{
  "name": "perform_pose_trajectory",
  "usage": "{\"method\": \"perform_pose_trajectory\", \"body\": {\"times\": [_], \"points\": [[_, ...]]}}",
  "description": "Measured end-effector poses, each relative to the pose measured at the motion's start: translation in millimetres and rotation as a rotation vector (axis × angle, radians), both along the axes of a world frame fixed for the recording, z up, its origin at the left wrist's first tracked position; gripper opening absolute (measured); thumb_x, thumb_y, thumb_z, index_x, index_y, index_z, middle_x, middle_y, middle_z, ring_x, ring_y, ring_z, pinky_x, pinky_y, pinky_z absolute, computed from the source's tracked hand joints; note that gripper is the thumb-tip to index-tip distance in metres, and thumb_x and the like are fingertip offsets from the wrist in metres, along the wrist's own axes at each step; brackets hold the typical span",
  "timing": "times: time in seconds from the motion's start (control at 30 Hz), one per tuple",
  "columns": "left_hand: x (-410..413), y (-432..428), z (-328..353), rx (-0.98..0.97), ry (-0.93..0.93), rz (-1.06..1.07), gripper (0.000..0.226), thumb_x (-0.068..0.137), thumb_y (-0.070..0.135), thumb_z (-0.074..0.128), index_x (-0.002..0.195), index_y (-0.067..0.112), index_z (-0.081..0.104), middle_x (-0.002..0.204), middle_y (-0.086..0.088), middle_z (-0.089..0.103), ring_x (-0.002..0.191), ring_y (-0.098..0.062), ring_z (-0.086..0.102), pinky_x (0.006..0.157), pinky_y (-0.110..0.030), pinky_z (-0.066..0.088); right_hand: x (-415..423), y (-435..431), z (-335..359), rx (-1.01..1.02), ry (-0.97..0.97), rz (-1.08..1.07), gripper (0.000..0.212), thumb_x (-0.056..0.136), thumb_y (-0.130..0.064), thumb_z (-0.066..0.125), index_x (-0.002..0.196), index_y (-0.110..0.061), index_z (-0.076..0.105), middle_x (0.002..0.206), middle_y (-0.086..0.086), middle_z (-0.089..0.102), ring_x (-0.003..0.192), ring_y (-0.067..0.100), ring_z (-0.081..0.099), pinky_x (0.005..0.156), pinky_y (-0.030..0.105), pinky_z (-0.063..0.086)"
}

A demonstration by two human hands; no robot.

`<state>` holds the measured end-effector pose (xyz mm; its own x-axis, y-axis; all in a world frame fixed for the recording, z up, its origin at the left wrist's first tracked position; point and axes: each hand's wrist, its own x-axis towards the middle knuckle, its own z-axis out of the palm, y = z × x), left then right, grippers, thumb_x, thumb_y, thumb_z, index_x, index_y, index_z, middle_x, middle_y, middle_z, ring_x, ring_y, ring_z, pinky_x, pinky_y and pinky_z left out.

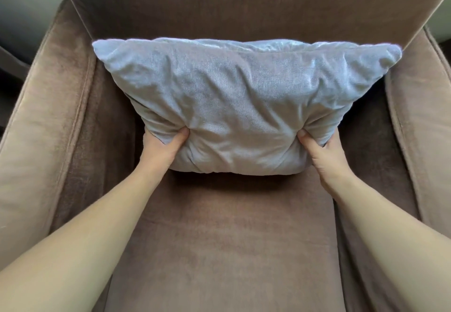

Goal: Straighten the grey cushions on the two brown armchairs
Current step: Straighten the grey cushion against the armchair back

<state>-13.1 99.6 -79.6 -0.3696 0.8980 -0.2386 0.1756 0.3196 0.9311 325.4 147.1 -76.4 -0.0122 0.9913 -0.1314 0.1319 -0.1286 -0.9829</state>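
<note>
A grey cushion (pixel 244 102) stands on the seat of a brown armchair (pixel 219 238), leaning back against the chair's backrest (pixel 244 6). My left hand (pixel 161 150) grips the cushion's lower left corner, thumb pressed into the front fabric. At the lower right corner my right hand (pixel 322 153) holds the cushion the same way. The fabric bunches into creases around both thumbs. The cushion's top edge runs roughly level across the backrest. Only this one armchair is in view.
Padded armrests flank the seat, the left armrest (pixel 36 141) and the right armrest (pixel 424 128). The front half of the seat lies bare under my forearms. Dim floor shows past the chair at far left.
</note>
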Motion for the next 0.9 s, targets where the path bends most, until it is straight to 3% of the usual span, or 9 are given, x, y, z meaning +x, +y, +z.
{"method": "perform_pose_trajectory", "body": {"times": [0.1,0.2,0.27,0.37,0.53,0.63,0.8,0.9], "points": [[-4.1,-7.8,3.7,0.012,-0.001,0.026,0.075,0.083,0.042,0.079,0.143,0.033,0.034,0.137,0.017,0.051,0.122,0.007,0.052,0.107,-0.022,0.040,-0.8,-1.0,9.2,-0.007,-0.015,0.012,0.053,0.090,-0.021,0.074,0.134,-0.034,0.049,0.134,-0.012,0.063,0.124,0.000,0.060,0.099,0.019,0.050],[-14.6,-7.7,16.5,0.058,-0.002,0.069,0.093,0.084,0.047,0.076,0.156,0.022,0.021,0.148,0.009,0.045,0.128,0.002,0.049,0.104,-0.017,0.041,4.4,-5.1,17.0,-0.031,0.001,-0.007,0.068,0.085,-0.034,0.077,0.144,-0.024,0.042,0.136,-0.012,0.061,0.118,-0.006,0.061,0.090,0.012,0.051],[-23.6,5.0,28.6,0.096,-0.040,0.101,0.105,0.076,0.060,0.076,0.156,0.020,0.021,0.146,0.009,0.047,0.125,0.008,0.050,0.099,-0.012,0.043,8.5,0.5,23.4,-0.031,0.012,-0.039,0.083,0.081,-0.049,0.078,0.147,-0.020,0.039,0.136,-0.012,0.061,0.118,-0.007,0.061,0.091,0.014,0.051],[-28.8,28.0,45.1,0.104,-0.143,0.122,0.114,0.066,0.068,0.076,0.155,0.020,0.024,0.142,0.015,0.051,0.126,0.004,0.051,0.105,-0.020,0.041,6.5,15.1,37.5,-0.013,0.000,-0.064,0.093,0.074,-0.063,0.076,0.147,-0.019,0.039,0.138,-0.009,0.061,0.124,0.000,0.060,0.104,0.026,0.049],[-11.0,38.3,54.7,0.122,-0.108,0.106,0.091,0.074,0.057,0.078,0.146,0.028,0.030,0.133,0.021,0.055,0.119,0.009,0.054,0.099,-0.017,0.042,-8.8,21.9,50.1,0.030,0.005,-0.078,0.067,0.087,-0.048,0.071,0.143,-0.025,0.044,0.139,-0.010,0.060,0.129,0.001,0.056,0.114,0.034,0.043],[-7.2,36.4,59.6,0.140,-0.094,0.147,0.090,0.069,0.059,0.080,0.139,0.028,0.035,0.136,0.017,0.057,0.123,0.006,0.056,0.103,-0.020,0.044,-8.1,20.3,54.5,0.056,0.012,-0.119,0.065,0.087,-0.047,0.072,0.142,-0.023,0.047,0.141,-0.005,0.061,0.132,0.009,0.056,0.117,0.041,0.040],[-11.9,36.6,50.3,0.088,-0.059,0.119,0.110,0.057,0.073,0.082,0.144,0.028,0.032,0.142,0.011,0.052,0.131,-0.006,0.052,0.115,-0.036,0.042,-3.8,17.6,45.0,0.002,0.009,-0.114,0.068,0.087,-0.047,0.072,0.144,-0.020,0.047,0.139,-0.005,0.063,0.129,0.008,0.058,0.114,0.039,0.044],[-10.3,36.4,42.4,0.057,-0.082,0.138,0.108,0.056,0.075,0.082,0.143,0.033,0.033,0.144,0.009,0.051,0.132,-0.010,0.052,0.116,-0.041,0.041,-7.6,16.3,38.3,-0.019,0.028,-0.133,0.074,0.083,-0.049,0.072,0.145,-0.020,0.046,0.137,-0.006,0.064,0.126,0.005,0.060,0.110,0.030,0.047]]}}
